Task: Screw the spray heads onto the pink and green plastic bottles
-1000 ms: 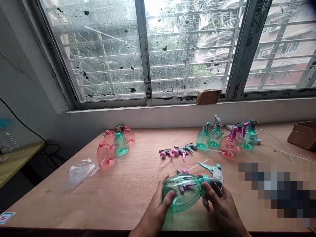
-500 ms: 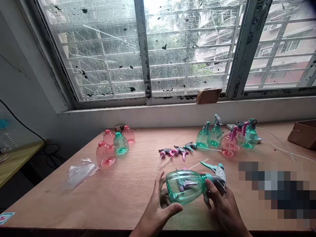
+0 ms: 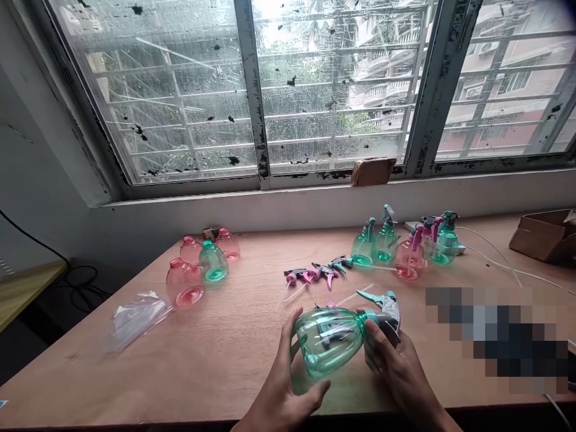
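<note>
A clear green spray bottle is held on its side above the near middle of the wooden table, base to the left and trigger head to the right. Its rounded body has lengthwise highlights, and a spray head lying beyond shows through the plastic. The trigger head is grey and dark with a teal lever pointing up and left.

The near table edge runs just below the hands; the far edge meets the wall under the window. To the left, a broad stretch of tabletop lies between the left hand and a plastic bag. Just beyond the bottle lie loose pink spray heads; farther right stand bottles fitted with heads, including a pink one. A pixelated patch hides the table at near right.

The right hand is clamped around the green bottle's neck and collar, thumb on the near side. The left hand is spread wide around the base, its thumb apart from the plastic; whether its far fingers touch, I cannot tell.
</note>
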{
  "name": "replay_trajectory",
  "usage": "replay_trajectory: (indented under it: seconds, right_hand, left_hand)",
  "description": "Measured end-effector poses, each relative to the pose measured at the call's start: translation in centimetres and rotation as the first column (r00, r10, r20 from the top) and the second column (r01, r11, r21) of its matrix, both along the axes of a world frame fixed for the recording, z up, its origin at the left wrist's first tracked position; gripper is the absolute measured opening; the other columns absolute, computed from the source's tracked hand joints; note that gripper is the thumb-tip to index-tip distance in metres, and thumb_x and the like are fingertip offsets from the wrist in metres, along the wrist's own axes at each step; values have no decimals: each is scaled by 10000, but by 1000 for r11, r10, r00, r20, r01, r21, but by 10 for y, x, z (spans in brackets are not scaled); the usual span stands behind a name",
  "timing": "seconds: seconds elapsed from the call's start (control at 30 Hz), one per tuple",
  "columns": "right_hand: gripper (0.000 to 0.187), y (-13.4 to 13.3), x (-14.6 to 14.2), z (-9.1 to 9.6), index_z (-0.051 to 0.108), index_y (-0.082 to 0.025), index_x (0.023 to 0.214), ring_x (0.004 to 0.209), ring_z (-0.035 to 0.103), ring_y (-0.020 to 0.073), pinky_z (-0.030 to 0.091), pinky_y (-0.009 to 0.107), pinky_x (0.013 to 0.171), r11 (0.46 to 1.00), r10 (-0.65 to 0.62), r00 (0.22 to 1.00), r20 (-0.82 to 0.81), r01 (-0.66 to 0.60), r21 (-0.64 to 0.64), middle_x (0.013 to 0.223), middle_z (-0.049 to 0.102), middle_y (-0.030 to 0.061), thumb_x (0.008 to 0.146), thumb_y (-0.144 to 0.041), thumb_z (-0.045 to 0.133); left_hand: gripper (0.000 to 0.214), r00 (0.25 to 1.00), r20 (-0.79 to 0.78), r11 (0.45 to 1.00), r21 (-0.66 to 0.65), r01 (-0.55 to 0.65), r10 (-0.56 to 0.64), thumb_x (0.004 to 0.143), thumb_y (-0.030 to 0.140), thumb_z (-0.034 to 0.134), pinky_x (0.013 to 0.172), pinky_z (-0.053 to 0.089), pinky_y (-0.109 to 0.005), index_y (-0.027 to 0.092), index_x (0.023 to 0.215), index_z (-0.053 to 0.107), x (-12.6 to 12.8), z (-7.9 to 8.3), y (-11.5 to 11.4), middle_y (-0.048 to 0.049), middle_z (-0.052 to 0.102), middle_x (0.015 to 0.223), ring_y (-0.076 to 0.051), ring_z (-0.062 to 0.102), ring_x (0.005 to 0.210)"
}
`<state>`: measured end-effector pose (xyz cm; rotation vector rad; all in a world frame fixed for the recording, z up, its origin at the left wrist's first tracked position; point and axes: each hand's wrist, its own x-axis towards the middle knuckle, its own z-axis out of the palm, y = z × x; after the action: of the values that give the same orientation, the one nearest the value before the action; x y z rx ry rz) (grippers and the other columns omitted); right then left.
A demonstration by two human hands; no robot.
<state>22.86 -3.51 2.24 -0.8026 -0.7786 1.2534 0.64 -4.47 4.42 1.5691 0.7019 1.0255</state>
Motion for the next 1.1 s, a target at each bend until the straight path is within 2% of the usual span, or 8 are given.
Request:
replay_trajectory:
  seconds: [0.1, 0.23, 0.37, 0.5, 0.7, 0.83, 0.97, 1.1]
  right_hand:
    - [385, 1, 2, -3, 665, -184, 1126, 497, 338, 99, 288, 247, 443, 999, 1, 999, 40, -3, 40, 610, 417, -74, 893, -466, 785]
    - [358, 1, 4, -5, 672, -187, 1125, 501, 379, 98, 318, 246, 450, 997, -5, 997, 78, 0, 73, 628, 455, -64, 909, -454, 772]
    - [385, -1, 6, -3, 671, -188, 1161, 506, 400, 107, 331, 258, 469, 997, -1, 994, 112, -8, 83, 619, 474, -62, 908, -461, 769]
    - [364, -1, 7, -2, 664, -178, 1184, 512, 402, 104, 326, 259, 489, 995, 14, 992, 128, -27, 101, 618, 474, -65, 939, -435, 744]
    - [323, 0, 8, -1, 672, -182, 1147, 477, 414, 97, 335, 247, 452, 995, 24, 993, 113, -35, 93, 606, 489, -69, 950, -431, 729]
    - [362, 0, 8, 0, 673, -178, 1163, 459, 421, 99, 343, 249, 439, 995, 18, 992, 122, -29, 96, 598, 506, -68, 924, -437, 758]
    - [339, 0, 9, 0, 669, -181, 1183, 463, 433, 103, 354, 257, 455, 994, 9, 989, 146, -25, 110, 606, 514, -66, 952, -422, 729]
    - [313, -1, 10, -2, 669, -178, 1180, 467, 433, 99, 343, 254, 457, 991, -5, 986, 164, -17, 132, 606, 507, -66, 970, -407, 712]
  left_hand:
    - [1136, 999, 30, 991, -125, 43, -40, 812, 540, 856, 1300, 218, -579, 332, 1644, 111, -5, 1, 3, -146, 240, 1737, -406, 276, 1580]
    - [915, 999, -3, 989, -142, -41, 41, 899, 720, 634, 1266, 299, -596, 276, 1616, 278, -9, 5, 4, -145, 291, 1725, -429, 204, 1596]
    - [776, 991, -85, 988, -108, -112, 103, 959, 654, 606, 1278, 287, -575, 282, 1585, 340, -6, 15, 3, -124, 433, 1658, -401, 260, 1586]
    - [759, 995, -45, 985, -142, -93, 88, 955, 596, 660, 1257, 357, -533, 281, 1565, 336, -3, 22, 2, -138, 487, 1613, -376, 409, 1522]
    - [842, 994, -60, 993, -69, -98, 93, 899, 315, 798, 1251, 385, -486, 346, 1573, 294, 2, 14, -1, -98, 304, 1717, -360, 326, 1566]
    - [931, 989, -87, 992, 0, -123, 123, 898, 279, 792, 1280, 336, -474, 369, 1621, 213, 4, 11, -2, -81, 266, 1736, -336, 271, 1593]
    - [960, 981, -135, 989, -13, -145, 142, 890, 484, 792, 1308, 248, -512, 341, 1648, 219, -1, 13, 1, -77, 236, 1752, -361, 214, 1607]
    - [876, 971, -149, 981, -35, -192, 185, 935, 741, 543, 1295, 262, -544, 298, 1644, 278, -4, 18, 4, -64, 320, 1726, -392, 230, 1597]
